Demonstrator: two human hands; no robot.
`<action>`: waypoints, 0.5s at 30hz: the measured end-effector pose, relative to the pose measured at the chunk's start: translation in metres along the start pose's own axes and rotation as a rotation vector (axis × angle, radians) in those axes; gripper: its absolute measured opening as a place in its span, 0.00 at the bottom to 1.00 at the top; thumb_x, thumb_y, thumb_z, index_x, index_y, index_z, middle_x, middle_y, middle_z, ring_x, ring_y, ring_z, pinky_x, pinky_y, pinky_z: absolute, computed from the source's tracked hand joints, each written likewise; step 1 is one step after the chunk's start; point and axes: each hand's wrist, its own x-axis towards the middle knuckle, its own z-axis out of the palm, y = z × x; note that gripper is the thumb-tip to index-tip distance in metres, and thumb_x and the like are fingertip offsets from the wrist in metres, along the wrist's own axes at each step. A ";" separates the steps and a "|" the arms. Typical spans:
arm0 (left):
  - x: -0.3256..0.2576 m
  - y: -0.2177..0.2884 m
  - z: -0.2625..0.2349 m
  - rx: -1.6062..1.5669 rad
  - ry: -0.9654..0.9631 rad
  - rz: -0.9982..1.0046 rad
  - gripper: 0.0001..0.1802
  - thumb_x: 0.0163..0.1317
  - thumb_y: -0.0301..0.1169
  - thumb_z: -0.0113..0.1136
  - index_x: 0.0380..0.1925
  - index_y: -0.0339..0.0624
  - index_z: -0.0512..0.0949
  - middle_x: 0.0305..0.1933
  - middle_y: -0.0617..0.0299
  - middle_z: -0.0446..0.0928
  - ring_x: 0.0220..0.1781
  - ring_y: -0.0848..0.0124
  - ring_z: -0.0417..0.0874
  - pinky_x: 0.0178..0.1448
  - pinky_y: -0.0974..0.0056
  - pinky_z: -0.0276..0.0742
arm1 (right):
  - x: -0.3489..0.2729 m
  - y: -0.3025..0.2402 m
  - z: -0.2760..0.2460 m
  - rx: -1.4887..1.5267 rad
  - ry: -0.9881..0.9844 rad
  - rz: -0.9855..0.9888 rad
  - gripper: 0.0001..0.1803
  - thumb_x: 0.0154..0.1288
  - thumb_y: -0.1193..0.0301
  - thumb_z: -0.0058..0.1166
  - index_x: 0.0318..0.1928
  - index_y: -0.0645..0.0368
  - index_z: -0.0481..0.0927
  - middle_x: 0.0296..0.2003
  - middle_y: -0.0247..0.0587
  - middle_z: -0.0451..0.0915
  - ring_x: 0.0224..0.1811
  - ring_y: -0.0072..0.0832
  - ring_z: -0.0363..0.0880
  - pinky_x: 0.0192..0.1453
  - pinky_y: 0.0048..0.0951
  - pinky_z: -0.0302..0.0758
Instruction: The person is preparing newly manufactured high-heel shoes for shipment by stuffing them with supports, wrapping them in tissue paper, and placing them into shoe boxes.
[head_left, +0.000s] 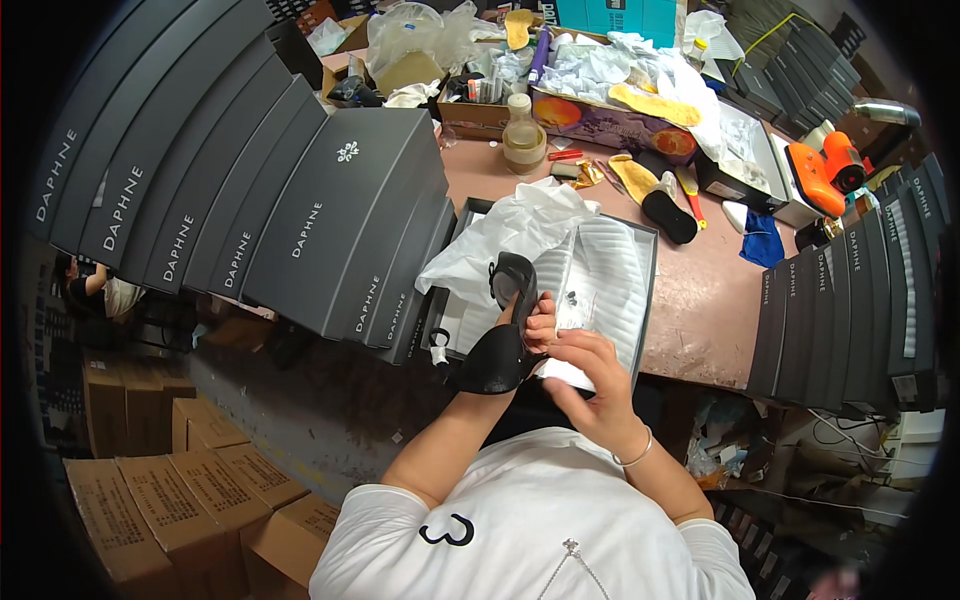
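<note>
A black shoe is tilted up in front of my body, with an open middle and a narrow strap. My left hand is closed around it, partly hidden by the shoe. My right hand is bent in from the right, its fingertips gripping the shoe's back edge near the strap. Just beyond is an open shoebox lined with white padded wrapping. Crumpled white tissue paper spills over its far left side. Whether another shoe lies under the wrapping is hidden.
Dark shoeboxes are stacked high at the left, with another stack at the right. A glass bottle, a black insole, an orange tool and a paper-filled carton stand farther back. Brown cartons sit lower left.
</note>
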 end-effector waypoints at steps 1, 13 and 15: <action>-0.002 0.001 -0.006 -0.012 -0.089 -0.027 0.18 0.70 0.33 0.50 0.51 0.29 0.65 0.36 0.56 0.70 0.32 0.71 0.72 0.37 0.70 0.73 | 0.005 -0.008 -0.001 -0.069 -0.025 -0.036 0.25 0.50 0.74 0.68 0.51 0.60 0.77 0.50 0.44 0.76 0.59 0.41 0.72 0.62 0.40 0.66; -0.010 -0.020 0.021 0.929 0.258 0.297 0.20 0.74 0.45 0.36 0.48 0.44 0.72 0.42 0.62 0.77 0.45 0.75 0.81 0.48 0.68 0.79 | 0.022 0.002 -0.017 0.307 -0.235 0.099 0.45 0.46 0.67 0.72 0.65 0.59 0.64 0.67 0.57 0.58 0.65 0.51 0.65 0.63 0.37 0.70; -0.008 -0.028 0.018 1.061 0.280 0.392 0.16 0.74 0.42 0.39 0.46 0.45 0.73 0.37 0.64 0.76 0.42 0.76 0.79 0.47 0.69 0.76 | 0.019 0.006 -0.015 0.281 -0.235 0.101 0.46 0.45 0.68 0.73 0.65 0.59 0.64 0.66 0.55 0.61 0.63 0.50 0.67 0.60 0.35 0.72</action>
